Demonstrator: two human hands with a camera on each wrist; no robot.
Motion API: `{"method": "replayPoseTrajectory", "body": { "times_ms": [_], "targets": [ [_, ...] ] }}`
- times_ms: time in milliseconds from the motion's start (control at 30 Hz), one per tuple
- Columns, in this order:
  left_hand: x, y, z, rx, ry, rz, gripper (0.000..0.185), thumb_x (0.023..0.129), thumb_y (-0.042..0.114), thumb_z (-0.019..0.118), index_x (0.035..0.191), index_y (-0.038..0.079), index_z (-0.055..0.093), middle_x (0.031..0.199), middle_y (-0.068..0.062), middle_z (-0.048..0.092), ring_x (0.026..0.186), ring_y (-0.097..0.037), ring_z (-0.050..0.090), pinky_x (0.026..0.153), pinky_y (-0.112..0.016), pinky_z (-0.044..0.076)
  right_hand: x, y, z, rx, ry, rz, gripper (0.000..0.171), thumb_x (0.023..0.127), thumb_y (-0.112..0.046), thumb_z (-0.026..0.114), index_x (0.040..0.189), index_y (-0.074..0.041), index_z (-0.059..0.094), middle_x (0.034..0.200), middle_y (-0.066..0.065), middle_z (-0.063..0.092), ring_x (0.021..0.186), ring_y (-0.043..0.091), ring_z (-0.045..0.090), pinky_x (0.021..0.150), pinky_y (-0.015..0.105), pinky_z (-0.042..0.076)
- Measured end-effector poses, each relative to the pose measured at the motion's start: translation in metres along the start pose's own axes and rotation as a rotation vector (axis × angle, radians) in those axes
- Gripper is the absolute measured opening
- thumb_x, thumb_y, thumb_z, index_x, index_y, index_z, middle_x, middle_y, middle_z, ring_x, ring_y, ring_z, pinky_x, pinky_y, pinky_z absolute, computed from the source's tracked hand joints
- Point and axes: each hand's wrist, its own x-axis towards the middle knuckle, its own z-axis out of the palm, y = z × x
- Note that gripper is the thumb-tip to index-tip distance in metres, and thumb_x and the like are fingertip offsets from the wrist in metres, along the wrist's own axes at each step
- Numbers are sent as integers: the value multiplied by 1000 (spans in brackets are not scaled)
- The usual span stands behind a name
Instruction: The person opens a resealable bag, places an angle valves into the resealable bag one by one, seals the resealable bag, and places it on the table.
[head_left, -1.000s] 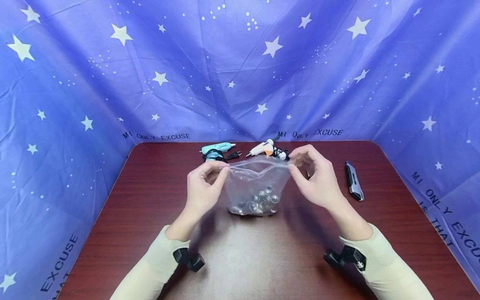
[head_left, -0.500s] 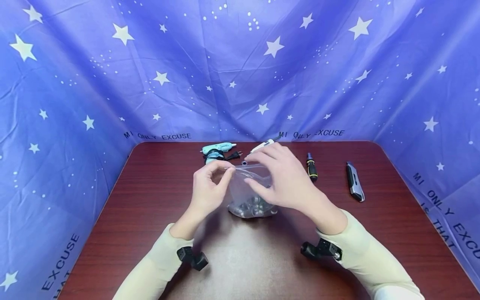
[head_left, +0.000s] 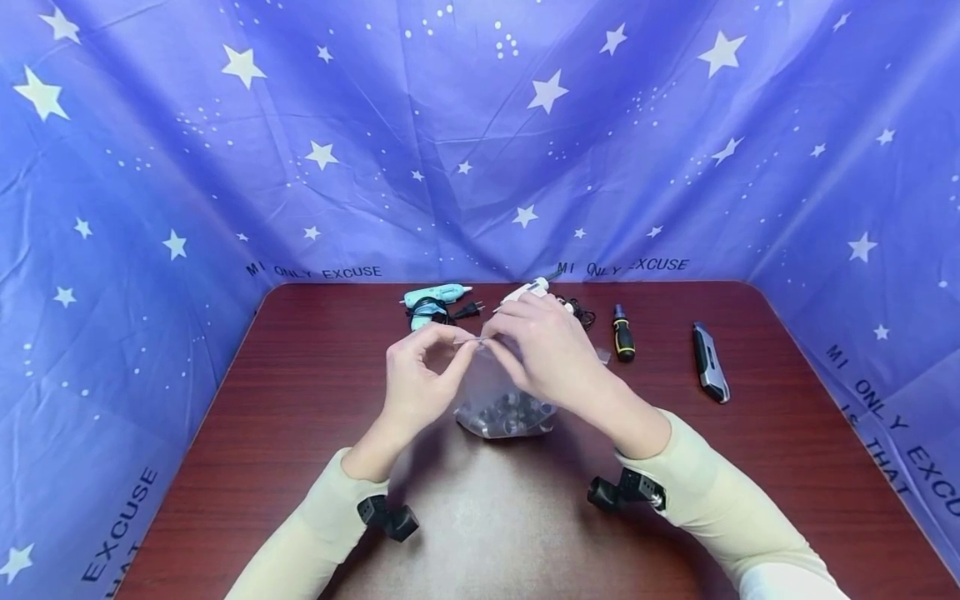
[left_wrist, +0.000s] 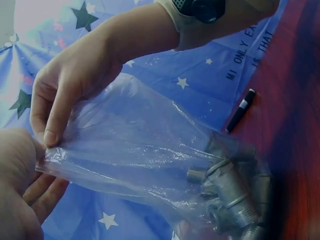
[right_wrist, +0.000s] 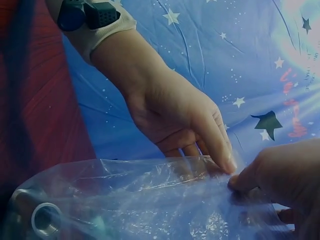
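A clear zip bag stands on the table with its lower part full of metal pipe fittings. Threaded ends show through the plastic on the fittings in the left wrist view. My left hand pinches the bag's top edge at its left corner between thumb and fingers. Close beside it, my right hand pinches the same edge, thumb toward me. The two hands' fingertips nearly meet there. The right hand covers the rest of the bag's top in the head view, apart from a small bit of plastic at its right.
Behind the bag lie a light blue glue gun with a coiled black cord and a white glue gun, partly hidden by my right hand. To the right are a black and yellow screwdriver and a grey utility knife. Starry cloth hangs around the table.
My right hand has left the bag's right corner, moved left across the top, and now pinches the edge beside my left hand. The left hand has shifted slightly right, still holding its corner.
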Motion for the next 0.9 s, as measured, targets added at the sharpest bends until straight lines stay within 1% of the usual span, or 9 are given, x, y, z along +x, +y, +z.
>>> {"method": "replayPoseTrajectory", "body": {
  "times_ms": [167, 233, 333, 433, 533, 633, 733, 800, 900],
  "targets": [
    [2, 3, -1, -17, -59, -38, 6, 96, 9, 78, 95, 4, 80, 86, -8, 78, 75, -10, 73, 69, -20, 61, -1, 3, -3, -5, -32, 8, 6, 97, -24, 77, 95, -20, 81, 93, -6, 77, 100, 22, 66, 85, 43, 51],
    [3, 4, -2, -32, -75, -49, 6, 96, 8, 77, 95, 3, 79, 87, -8, 78, 75, -13, 75, 70, -21, 62, -2, 5, -4, 8, -43, 17, 7, 97, -26, 77, 95, -20, 81, 93, -7, 77, 98, 21, 65, 81, 42, 49],
    [3, 6, -4, -58, -83, -57, 7, 96, 8, 78, 94, 2, 80, 87, -9, 79, 74, -16, 76, 70, -23, 63, -4, 7, -5, 51, -48, 29, 8, 98, -25, 77, 95, -19, 80, 92, -6, 77, 95, 20, 65, 82, 41, 50],
    [3, 7, -6, -81, -81, -52, 8, 96, 7, 79, 93, 0, 80, 88, -11, 80, 74, -18, 77, 71, -24, 64, -6, 9, -5, 107, -37, 33, 8, 98, -23, 77, 96, -16, 80, 92, -3, 77, 94, 20, 67, 86, 41, 55],
    [2, 6, -8, -112, -61, -49, 6, 94, 4, 79, 94, -2, 79, 87, -14, 79, 73, -17, 78, 70, -25, 64, -8, 10, -5, 141, 1, 35, 5, 96, -18, 78, 96, -13, 79, 92, 0, 77, 92, 21, 70, 87, 42, 57],
    [2, 4, -10, -142, -33, -48, 4, 92, -1, 79, 95, -4, 79, 85, -16, 78, 72, -13, 77, 69, -25, 64, -7, 11, -3, 118, 25, 12, 3, 96, -16, 77, 95, -13, 78, 93, 1, 76, 91, 21, 71, 86, 42, 57],
    [1, 3, -11, -125, -34, -37, 4, 90, -1, 79, 95, -2, 79, 84, -14, 78, 74, -6, 74, 69, -24, 64, -6, 12, 0, 59, 37, -30, 4, 97, -17, 76, 95, -14, 75, 96, 1, 75, 94, 22, 71, 85, 43, 57],
    [2, 2, -10, -86, -42, -20, 5, 90, 1, 80, 95, 2, 80, 84, -11, 79, 76, -2, 72, 69, -22, 63, -6, 14, 3, 27, 38, -62, 5, 98, -17, 75, 96, -13, 73, 97, 2, 74, 97, 23, 71, 87, 44, 57],
    [4, 2, -8, -20, -50, 4, 6, 90, 4, 81, 94, 7, 81, 84, -7, 79, 77, -3, 70, 69, -21, 62, -6, 15, 5, 26, 39, -80, 5, 97, -16, 74, 96, -12, 71, 98, 3, 73, 99, 24, 72, 90, 44, 57]
  ]
}}
